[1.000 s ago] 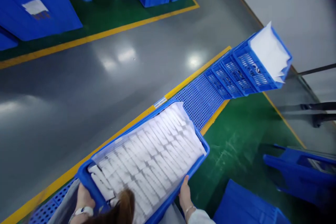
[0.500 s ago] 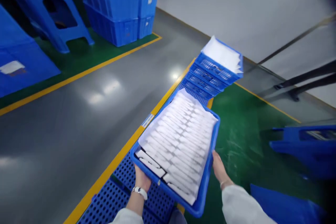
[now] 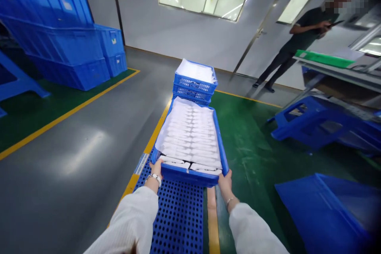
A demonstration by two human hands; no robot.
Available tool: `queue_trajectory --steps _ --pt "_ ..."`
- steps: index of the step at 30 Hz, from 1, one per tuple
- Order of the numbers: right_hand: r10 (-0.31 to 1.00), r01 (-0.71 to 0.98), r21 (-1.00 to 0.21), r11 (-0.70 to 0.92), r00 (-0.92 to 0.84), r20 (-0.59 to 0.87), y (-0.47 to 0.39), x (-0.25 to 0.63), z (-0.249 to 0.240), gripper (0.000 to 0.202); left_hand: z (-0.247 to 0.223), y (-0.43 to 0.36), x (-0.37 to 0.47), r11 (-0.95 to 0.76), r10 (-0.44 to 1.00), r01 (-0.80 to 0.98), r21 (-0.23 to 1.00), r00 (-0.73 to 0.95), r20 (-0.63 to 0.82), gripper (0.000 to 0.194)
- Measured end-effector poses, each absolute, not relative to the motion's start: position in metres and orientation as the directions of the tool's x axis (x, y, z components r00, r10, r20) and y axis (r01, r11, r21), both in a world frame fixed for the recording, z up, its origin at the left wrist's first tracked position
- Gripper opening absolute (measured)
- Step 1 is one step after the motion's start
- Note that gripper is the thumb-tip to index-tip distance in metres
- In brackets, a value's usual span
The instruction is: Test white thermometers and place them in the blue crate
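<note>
A blue plastic tray (image 3: pixel 175 172) is full of rows of thin white items, partly covered by a white sheet (image 3: pixel 193 127). My left hand (image 3: pixel 156 168) is closed on the tray's near left corner, its thumb at the rim. At the near right corner, my right hand (image 3: pixel 225 184) grips the same tray. Most of the fingers are hidden beneath or behind its sides. The tray is above a perforated blue pallet (image 3: pixel 180 218); whether it touches the pallet cannot be told.
Just beyond the tray stand stacked blue crates (image 3: pixel 195 84) topped with white sheets. Large blue bins (image 3: pixel 71 47) rise at left. Blue stools (image 3: pixel 312 121) and a workbench (image 3: pixel 336 69) are at right, with a blue bin (image 3: pixel 324 206) nearer. A person (image 3: pixel 306 33) stands by the far wall.
My view has swung up and to the right, bringing the wall, window and person into sight. The tray has turned straighter and sits farther forward, with both hands still on it.
</note>
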State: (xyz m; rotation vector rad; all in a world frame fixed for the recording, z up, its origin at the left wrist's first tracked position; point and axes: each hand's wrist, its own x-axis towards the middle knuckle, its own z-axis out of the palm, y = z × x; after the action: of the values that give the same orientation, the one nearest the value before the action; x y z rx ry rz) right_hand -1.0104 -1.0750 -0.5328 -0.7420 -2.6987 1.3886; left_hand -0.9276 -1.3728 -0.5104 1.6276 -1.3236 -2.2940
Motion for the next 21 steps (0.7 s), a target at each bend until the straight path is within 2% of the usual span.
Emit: queue_trajectory --steps 6,13,18,21 --pt "0.404 0.436 -0.740 0.512 -0.882 -0.241 -1.076 -1.029 -0.526 0.039 -0.512 -1.369 -0.949 -0.532 -0.589 -0.424 0.733 -0.437 -0.680 0.039" --pt "0.383 0.427 -0.733 0.529 -0.891 -0.243 -1.078 -1.019 -0.523 0.041 -0.517 -1.369 -0.943 -0.476 -0.675 -0.415 0.775 -0.392 -0.625 0.039" --pt "0.400 0.424 -0.728 0.538 -0.889 -0.222 -1.083 -1.013 -0.528 0.044 -0.523 -1.372 -0.949 -0.419 -0.709 -0.494 0.762 -0.346 -0.615 0.040" --pt "0.405 0.423 -0.726 0.541 -0.888 -0.216 -1.091 -1.022 -0.529 0.044 -0.524 -1.378 -0.966 -0.290 -0.747 -0.563 0.774 -0.373 -0.551 0.040"
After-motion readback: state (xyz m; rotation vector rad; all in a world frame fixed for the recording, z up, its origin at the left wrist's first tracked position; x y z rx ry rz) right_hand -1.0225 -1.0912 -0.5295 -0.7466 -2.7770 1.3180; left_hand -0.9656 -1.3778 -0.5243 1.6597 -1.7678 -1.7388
